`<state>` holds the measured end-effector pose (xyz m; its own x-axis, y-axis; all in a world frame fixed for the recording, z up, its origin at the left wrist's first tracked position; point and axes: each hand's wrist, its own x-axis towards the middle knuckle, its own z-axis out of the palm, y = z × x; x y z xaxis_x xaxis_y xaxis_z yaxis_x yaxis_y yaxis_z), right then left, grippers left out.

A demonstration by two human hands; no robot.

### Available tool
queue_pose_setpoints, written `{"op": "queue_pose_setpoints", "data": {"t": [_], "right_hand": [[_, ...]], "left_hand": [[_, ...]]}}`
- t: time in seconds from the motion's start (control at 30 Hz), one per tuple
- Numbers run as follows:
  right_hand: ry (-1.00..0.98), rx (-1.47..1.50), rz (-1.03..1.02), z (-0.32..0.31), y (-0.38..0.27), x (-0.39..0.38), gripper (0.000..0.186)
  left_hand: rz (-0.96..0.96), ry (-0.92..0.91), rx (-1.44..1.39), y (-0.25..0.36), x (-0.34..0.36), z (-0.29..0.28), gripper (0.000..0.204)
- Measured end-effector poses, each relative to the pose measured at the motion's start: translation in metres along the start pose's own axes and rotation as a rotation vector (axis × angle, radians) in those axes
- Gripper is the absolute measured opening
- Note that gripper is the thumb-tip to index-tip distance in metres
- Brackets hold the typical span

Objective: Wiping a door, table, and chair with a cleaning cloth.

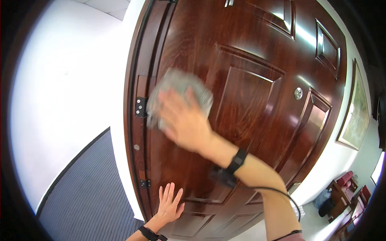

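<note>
My right hand [183, 120] is pressed over a grey-white cloth [201, 90], holding it against the left part of a dark reddish-brown panelled door [249, 104]. Motion blurs the hand and the cloth. The fingers look spread over the cloth, and part of it is hidden beneath them. Lower down, near the door's left edge, my left hand [170, 207] rests with fingers stretched out against the door surface and holds nothing. Close to the cloth, a black hinge [140, 107] with silver screws sits on the door's edge.
A round silver lock [298, 93] is set in the door's right part. On the left are a white wall [68, 80] and a dark ribbed floor [92, 193]. Farther right hang a framed picture [356, 108] and, below, wooden furniture [341, 193]. A black cable [281, 191] trails from my right wrist.
</note>
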<state>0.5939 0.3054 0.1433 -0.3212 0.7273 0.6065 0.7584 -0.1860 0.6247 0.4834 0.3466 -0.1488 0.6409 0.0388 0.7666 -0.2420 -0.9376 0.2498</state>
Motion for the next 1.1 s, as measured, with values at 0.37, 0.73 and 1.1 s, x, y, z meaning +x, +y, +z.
{"op": "queue_pose_setpoints", "data": {"t": [0.37, 0.73, 1.1], "right_hand": [[-0.338, 0.284, -0.267, 0.079, -0.109, -0.193, 0.046], [0.459, -0.414, 0.496, -0.061, 0.084, -0.063, 0.038], [-0.427, -0.394, -0.192, 0.091, -0.137, -0.319, 0.065]], "left_hand": [[-0.383, 0.027, -0.029, -0.021, -0.102, -0.054, 0.064], [-0.646, -0.003, -0.144, -0.009, -0.132, -0.041, 0.052], [-0.713, -0.051, -0.135, 0.006, -0.16, -0.034, 0.044]]}}
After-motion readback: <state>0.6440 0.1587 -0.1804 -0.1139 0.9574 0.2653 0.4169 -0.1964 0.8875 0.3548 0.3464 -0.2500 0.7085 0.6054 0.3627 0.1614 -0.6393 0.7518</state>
